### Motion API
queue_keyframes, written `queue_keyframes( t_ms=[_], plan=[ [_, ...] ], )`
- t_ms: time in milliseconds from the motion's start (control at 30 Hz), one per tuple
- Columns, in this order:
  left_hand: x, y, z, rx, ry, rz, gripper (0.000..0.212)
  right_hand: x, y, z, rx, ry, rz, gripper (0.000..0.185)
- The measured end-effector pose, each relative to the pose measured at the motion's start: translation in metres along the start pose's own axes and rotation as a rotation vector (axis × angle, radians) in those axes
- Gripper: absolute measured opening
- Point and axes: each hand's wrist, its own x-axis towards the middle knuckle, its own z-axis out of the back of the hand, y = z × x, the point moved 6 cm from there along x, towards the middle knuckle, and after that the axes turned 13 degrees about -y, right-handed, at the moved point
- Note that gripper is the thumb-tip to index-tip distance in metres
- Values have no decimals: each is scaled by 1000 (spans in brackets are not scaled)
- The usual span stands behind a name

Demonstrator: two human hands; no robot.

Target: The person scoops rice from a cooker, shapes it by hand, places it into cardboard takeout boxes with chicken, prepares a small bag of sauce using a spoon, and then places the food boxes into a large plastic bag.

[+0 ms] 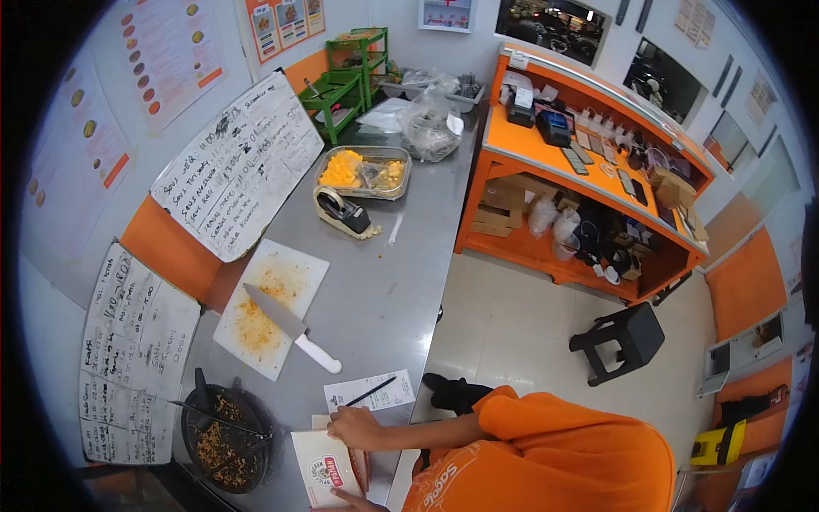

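Note:
A printed white and red paper food box [323, 457] is at the table's near edge. My right hand [355, 429] grips its upper side. At the bottom rim of the view, my left hand [350, 502] holds the lower end, thumb on top; much of this hand is cut off. A black pen [371, 391] slants over a receipt [400, 390] beside my right hand; whether my fingers hold the pen is unclear. To the left stands a round black bowl [259, 464] with brown crumbs and a metal utensil. A white-handled kitchen knife [278, 312] lies across the crumb-strewn white cutting board [307, 262].
Farther along the steel table [416, 281] are a tape dispenser [342, 214], a clear tray of yellow food pieces [342, 171] and a plastic bag [432, 125]. Two written whiteboards [137, 377] lean on the wall. A black stool [630, 336] stands near the orange counter [492, 137].

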Motion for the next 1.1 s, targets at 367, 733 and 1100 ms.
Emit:
queue_keyframes(
  t_ms=[367, 733, 1100],
  plan=[
    [-6, -37, 11, 733, -447, -660, 82, 187, -207, 231, 291, -75, -127, 35],
    [-187, -269, -547, 231, 265, -895, 77, 479, -656, 429, -709, -80, 17, 27],
    [-345, -352, -909, -100, 737, -503, 94, 556, -617, 458, 1428, -326, -163, 11]
  ],
)
